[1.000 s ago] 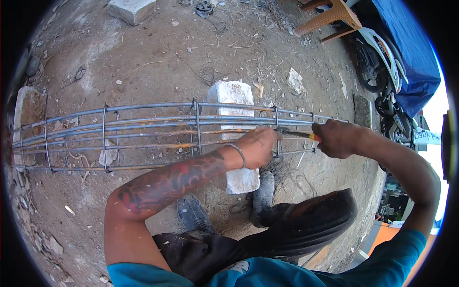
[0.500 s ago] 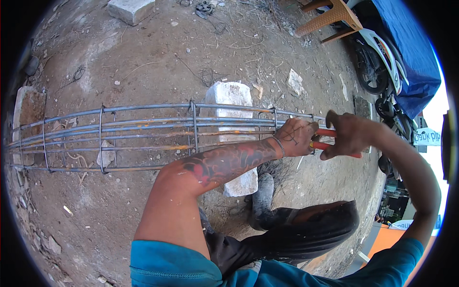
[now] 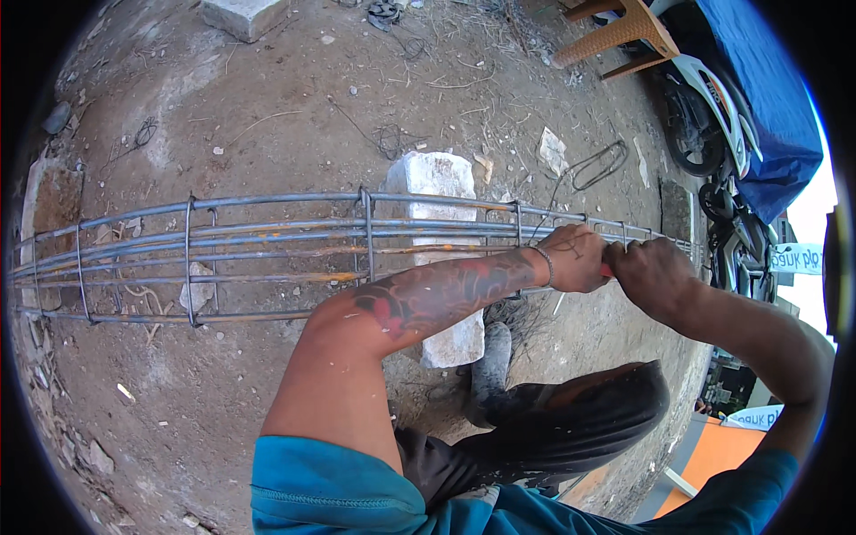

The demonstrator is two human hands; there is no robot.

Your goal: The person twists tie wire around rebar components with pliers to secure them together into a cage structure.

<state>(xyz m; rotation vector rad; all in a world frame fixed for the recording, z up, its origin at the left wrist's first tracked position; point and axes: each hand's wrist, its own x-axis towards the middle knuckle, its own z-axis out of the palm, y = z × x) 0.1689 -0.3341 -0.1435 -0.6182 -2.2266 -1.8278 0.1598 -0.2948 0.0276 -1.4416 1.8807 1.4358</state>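
A long rebar cage [image 3: 267,234] of bars and square stirrups lies across the view. My left hand [image 3: 578,259] is closed at the cage's right part, and a looped thin wire [image 3: 596,169] runs down into it. Just right of it, my right hand [image 3: 655,275] is wrapped round red-handled pliers [image 3: 607,269]; only a bit of red shows between the hands. The pliers' jaws are hidden, so I cannot tell what they grip.
A white block [image 3: 453,343] props the cage near its middle, and another block [image 3: 53,201] stands under its left end. At the upper right are a brown plastic chair [image 3: 629,36], a motorbike [image 3: 704,116] and a blue tarp [image 3: 762,98]. My bent knee [image 3: 624,401] is below.
My right hand has closed round the pliers' handles, which stood spread in looser fingers, and swung in beside my left hand. My left hand has shifted slightly right. The wire loop now shows beyond the cage.
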